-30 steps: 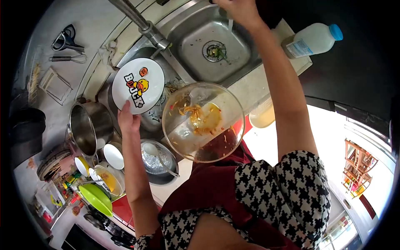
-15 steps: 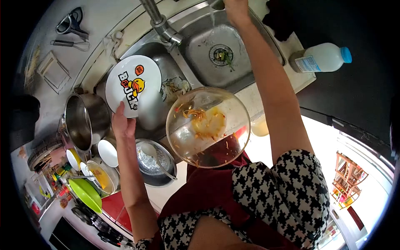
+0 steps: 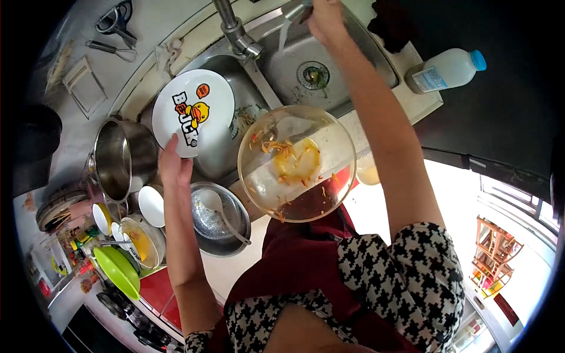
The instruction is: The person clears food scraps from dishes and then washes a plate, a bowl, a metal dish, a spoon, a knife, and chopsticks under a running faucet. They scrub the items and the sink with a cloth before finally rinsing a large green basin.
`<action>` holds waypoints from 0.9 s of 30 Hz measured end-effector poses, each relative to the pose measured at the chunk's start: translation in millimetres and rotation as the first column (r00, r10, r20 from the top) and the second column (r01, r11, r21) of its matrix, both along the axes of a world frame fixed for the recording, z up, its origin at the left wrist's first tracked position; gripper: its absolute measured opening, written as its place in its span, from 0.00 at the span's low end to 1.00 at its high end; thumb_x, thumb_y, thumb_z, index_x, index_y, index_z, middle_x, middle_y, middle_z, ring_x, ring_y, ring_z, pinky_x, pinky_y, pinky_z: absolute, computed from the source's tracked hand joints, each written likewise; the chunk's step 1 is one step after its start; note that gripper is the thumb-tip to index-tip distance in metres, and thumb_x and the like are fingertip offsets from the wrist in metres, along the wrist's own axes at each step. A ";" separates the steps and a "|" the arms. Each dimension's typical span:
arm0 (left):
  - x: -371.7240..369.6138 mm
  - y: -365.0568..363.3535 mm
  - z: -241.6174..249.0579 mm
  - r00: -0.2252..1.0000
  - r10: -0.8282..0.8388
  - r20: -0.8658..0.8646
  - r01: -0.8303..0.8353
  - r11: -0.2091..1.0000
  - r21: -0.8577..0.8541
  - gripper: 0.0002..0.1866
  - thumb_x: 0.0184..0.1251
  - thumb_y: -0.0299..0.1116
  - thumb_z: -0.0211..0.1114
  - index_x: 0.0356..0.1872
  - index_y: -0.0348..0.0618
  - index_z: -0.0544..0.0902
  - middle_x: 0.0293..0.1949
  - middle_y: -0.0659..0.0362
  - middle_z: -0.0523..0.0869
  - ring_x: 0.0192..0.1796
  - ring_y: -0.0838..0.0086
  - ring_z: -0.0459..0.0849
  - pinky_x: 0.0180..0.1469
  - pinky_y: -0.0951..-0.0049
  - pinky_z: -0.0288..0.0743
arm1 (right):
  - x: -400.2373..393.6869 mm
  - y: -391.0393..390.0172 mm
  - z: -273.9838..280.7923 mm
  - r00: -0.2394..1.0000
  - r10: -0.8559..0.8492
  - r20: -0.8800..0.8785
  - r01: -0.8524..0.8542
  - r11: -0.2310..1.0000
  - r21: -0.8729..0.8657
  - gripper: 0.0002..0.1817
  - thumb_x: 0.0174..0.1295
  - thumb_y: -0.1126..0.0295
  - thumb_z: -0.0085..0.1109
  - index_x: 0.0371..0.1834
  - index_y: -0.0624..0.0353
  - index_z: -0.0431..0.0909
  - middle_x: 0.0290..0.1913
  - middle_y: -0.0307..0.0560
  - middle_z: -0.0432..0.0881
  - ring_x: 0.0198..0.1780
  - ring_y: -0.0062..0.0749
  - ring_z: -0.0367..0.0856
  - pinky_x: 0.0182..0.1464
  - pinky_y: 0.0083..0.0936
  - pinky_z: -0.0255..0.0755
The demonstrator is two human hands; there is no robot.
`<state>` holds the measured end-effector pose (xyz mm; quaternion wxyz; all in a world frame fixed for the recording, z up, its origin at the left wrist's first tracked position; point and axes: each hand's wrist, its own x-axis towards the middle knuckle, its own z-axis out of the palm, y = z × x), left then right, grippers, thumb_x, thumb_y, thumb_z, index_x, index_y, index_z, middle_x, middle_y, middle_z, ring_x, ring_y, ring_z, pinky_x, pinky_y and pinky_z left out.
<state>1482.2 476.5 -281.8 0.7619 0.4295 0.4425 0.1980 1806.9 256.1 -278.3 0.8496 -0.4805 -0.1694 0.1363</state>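
Observation:
A white plate with a yellow duck print (image 3: pixel 215 100) is held at its lower edge by my left hand (image 3: pixel 175 166), over the left basin of the steel sink (image 3: pixel 265 82). My right hand (image 3: pixel 325 22) is closed round a metal spout (image 3: pixel 292 10) at the top edge of the view, and water runs from it into the right basin. Green scraps lie on that basin's drain (image 3: pixel 313 76). Between my arms, a clear bowl (image 3: pixel 297 209) with orange and yellow food remains stands at the sink's front edge.
Left of the sink are a steel pot (image 3: pixel 112 159), a white bowl (image 3: pixel 152 206), a metal basin with a ladle (image 3: pixel 220 244) and a green bowl (image 3: pixel 115 273). A blue-capped bottle (image 3: pixel 450 70) stands right. The faucet column (image 3: pixel 232 29) rises between the basins.
My right hand has moved slightly left with the spout, which now shows more, and the water stream has shifted left. The plate is still in my left hand. The view has shifted a little.

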 end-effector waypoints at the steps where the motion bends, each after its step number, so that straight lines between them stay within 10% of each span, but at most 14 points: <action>1: 0.8 -3.9 1.1 1.000 0.027 -0.011 -0.027 1.000 0.014 0.18 0.63 0.26 0.53 0.55 0.39 0.68 0.49 0.55 0.77 0.50 0.65 0.77 0.51 0.65 0.73 | 0.4 5.6 -1.3 0.997 0.026 -0.071 -0.019 0.995 0.101 0.13 0.61 0.58 0.53 0.25 0.55 0.73 0.27 0.38 0.75 0.21 0.23 0.68 0.21 0.24 0.63; 3: 3.8 -12.2 7.0 0.995 0.073 -0.062 -0.072 0.997 0.031 0.18 0.64 0.27 0.52 0.55 0.39 0.67 0.49 0.55 0.77 0.50 0.64 0.77 0.51 0.64 0.74 | 3.5 34.3 -6.4 0.984 -0.109 -0.140 0.144 0.951 0.275 0.12 0.60 0.59 0.54 0.26 0.55 0.74 0.26 0.37 0.73 0.24 0.22 0.68 0.25 0.25 0.63; 11: 13.3 -17.0 -10.6 0.998 0.031 -0.061 -0.028 0.999 0.040 0.19 0.63 0.28 0.53 0.55 0.39 0.67 0.50 0.54 0.76 0.49 0.65 0.78 0.49 0.66 0.75 | 7.5 20.5 5.9 0.968 0.161 -0.192 -0.114 0.966 0.233 0.10 0.59 0.60 0.56 0.29 0.54 0.75 0.26 0.35 0.74 0.29 0.20 0.71 0.26 0.23 0.66; 27: 27.9 -16.5 -18.3 0.993 0.064 -0.101 -0.058 0.996 0.068 0.20 0.63 0.27 0.50 0.57 0.37 0.66 0.50 0.53 0.76 0.49 0.64 0.77 0.50 0.63 0.73 | 36.1 -59.6 8.4 0.894 0.407 0.185 -0.261 0.811 -0.524 0.12 0.59 0.60 0.57 0.37 0.57 0.73 0.27 0.36 0.76 0.29 0.20 0.75 0.29 0.22 0.69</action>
